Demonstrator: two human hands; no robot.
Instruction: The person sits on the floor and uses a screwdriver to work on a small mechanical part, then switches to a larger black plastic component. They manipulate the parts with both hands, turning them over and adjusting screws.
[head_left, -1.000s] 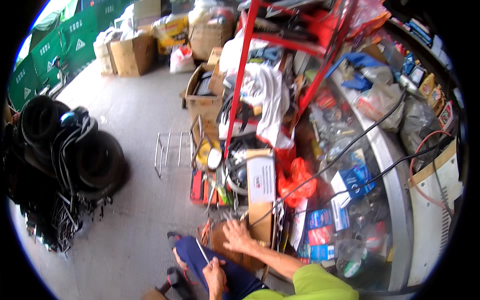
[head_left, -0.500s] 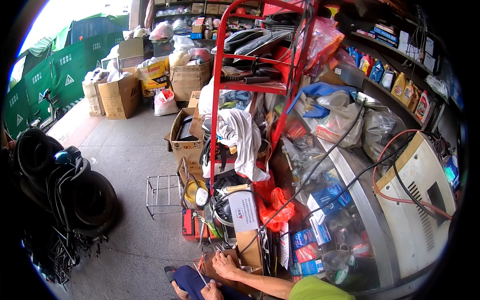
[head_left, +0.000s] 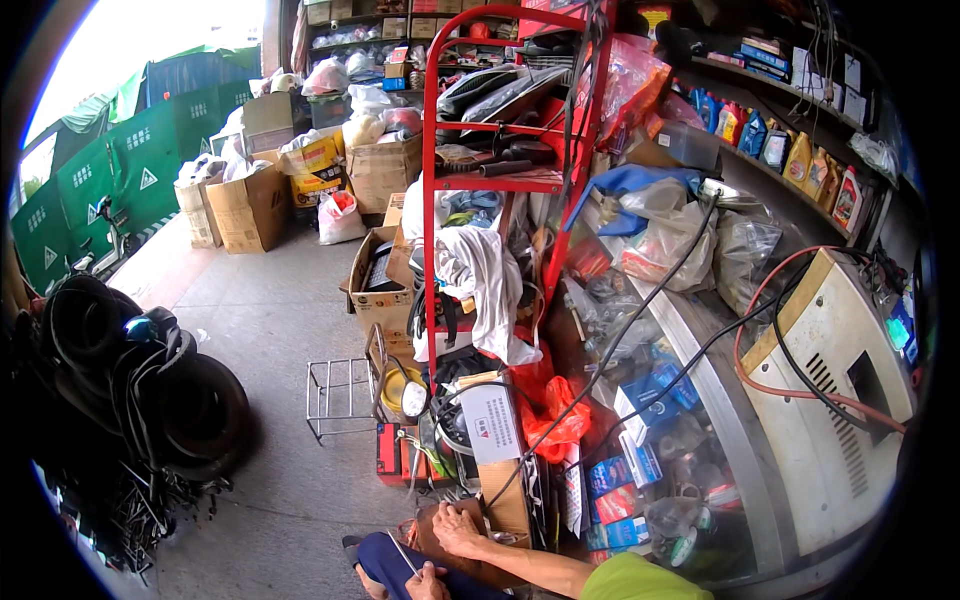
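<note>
Since one second earlier, the view had tilted upward, so both hands stood lower in it. The left hand (head_left: 430, 583) was closed around a thin metal rod (head_left: 402, 553), which pointed up and to the left, above the dark blue trousers (head_left: 376, 560). The right hand (head_left: 458, 530) had its fingers loosely bent and lay at a brown thing (head_left: 430, 542), whose kind I could not tell; whether these fingers gripped something, I also could not tell. Just beside it, to the right, was an open cardboard box (head_left: 506, 500), and beyond this a white box (head_left: 490, 422). Farther right ran the silver edge of the bench (head_left: 745, 440)
</note>
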